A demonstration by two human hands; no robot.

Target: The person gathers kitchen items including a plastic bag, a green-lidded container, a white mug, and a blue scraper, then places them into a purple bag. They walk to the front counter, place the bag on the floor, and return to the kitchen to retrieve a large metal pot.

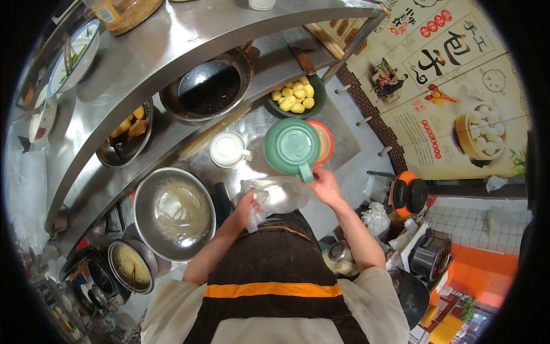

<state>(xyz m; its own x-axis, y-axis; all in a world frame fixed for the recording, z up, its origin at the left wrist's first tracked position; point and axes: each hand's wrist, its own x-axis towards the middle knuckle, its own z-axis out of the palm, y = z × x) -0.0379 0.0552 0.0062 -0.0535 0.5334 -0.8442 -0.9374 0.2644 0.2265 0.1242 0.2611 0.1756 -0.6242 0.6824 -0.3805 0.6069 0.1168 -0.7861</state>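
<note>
My left hand (pixel 248 209) grips the gathered part of a clear plastic bag (pixel 283 193), which spreads to the right over the steel worktop in front of my apron. My right hand (pixel 325 185) has its fingers at the handle of a green cup (pixel 292 144), whose round, ringed face is turned up towards me. Part of an orange-red-rimmed bowl (pixel 328 142) shows from behind the green cup; the rest is hidden. Left of the green cup stands a white handled cup (pixel 227 149). A large steel bowl (pixel 139 215) holding translucent noodles (pixel 182 213) is beside my left forearm.
Peeled potatoes (pixel 296 95) fill a dark green basin (pixel 279 112) at the back. A dark wok (pixel 208 86) and a pan (pixel 146 142) with browned pieces rest on the shelf. A knife's wooden handle (pixel 304 61) juts over the shelf edge. Dry noodle sticks (pixel 210 133) lie behind the white cup.
</note>
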